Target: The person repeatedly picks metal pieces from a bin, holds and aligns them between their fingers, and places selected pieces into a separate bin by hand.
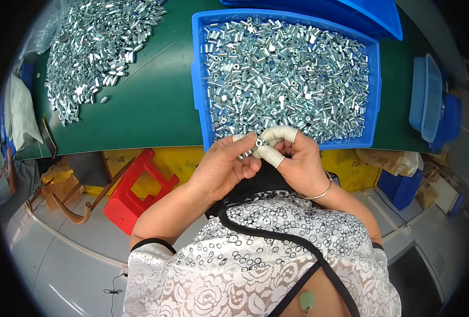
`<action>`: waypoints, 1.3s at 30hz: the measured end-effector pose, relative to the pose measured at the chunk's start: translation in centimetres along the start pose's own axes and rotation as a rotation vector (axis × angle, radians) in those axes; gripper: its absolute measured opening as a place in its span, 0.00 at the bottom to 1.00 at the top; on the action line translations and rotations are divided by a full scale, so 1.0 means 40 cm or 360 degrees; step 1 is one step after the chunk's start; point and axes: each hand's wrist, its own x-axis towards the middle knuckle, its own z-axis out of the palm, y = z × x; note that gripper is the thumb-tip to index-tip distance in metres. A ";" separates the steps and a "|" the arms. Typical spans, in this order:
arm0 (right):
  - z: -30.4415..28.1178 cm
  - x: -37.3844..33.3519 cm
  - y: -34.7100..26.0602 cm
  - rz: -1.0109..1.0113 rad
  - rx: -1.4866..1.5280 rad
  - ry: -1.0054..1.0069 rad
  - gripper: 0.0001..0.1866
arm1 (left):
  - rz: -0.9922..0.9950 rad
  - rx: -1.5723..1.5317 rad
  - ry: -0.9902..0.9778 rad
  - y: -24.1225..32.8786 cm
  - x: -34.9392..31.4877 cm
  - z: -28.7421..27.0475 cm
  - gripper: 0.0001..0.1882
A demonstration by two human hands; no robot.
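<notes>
Here, the left hand (225, 165) and right hand (292, 161) are pinching 1 small metal sleeve (258, 142) together between fingertips, just at the near rim of the blue bin (196, 79) holding similar sleeves.

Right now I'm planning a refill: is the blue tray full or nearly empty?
Nearly full: the blue tray holds small silvery metal sleeves across its whole floor.

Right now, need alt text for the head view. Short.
Two bare hands meet at the near edge of a blue plastic bin heaped with small silvery metal sleeves: the left hand and right hand, wearing white finger cots, pinch one small silvery sleeve between them. More sleeves lie piled on the green table.
</notes>
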 end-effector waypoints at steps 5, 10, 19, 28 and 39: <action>-0.037 -0.004 0.035 -0.0012 0.0337 -0.0103 0.10 | 0.0135 0.0145 0.0000 -0.030 0.011 0.018 0.13; -0.102 -0.009 0.059 -0.0139 0.0398 -0.0143 0.12 | 0.0257 0.0213 0.0022 -0.070 0.030 0.071 0.12; -0.317 -0.044 0.027 -0.0804 -0.0515 -0.0166 0.17 | -0.0013 -0.0176 0.0010 -0.117 0.122 0.251 0.07; -0.535 -0.114 0.097 -0.0569 0.0011 0.0227 0.12 | 0.1215 0.0476 0.0239 0.394 0.369 0.486 0.07; -0.596 -0.117 0.159 -0.0362 0.0019 0.0372 0.10 | 0.2368 0.2347 0.1231 0.367 0.522 0.494 0.07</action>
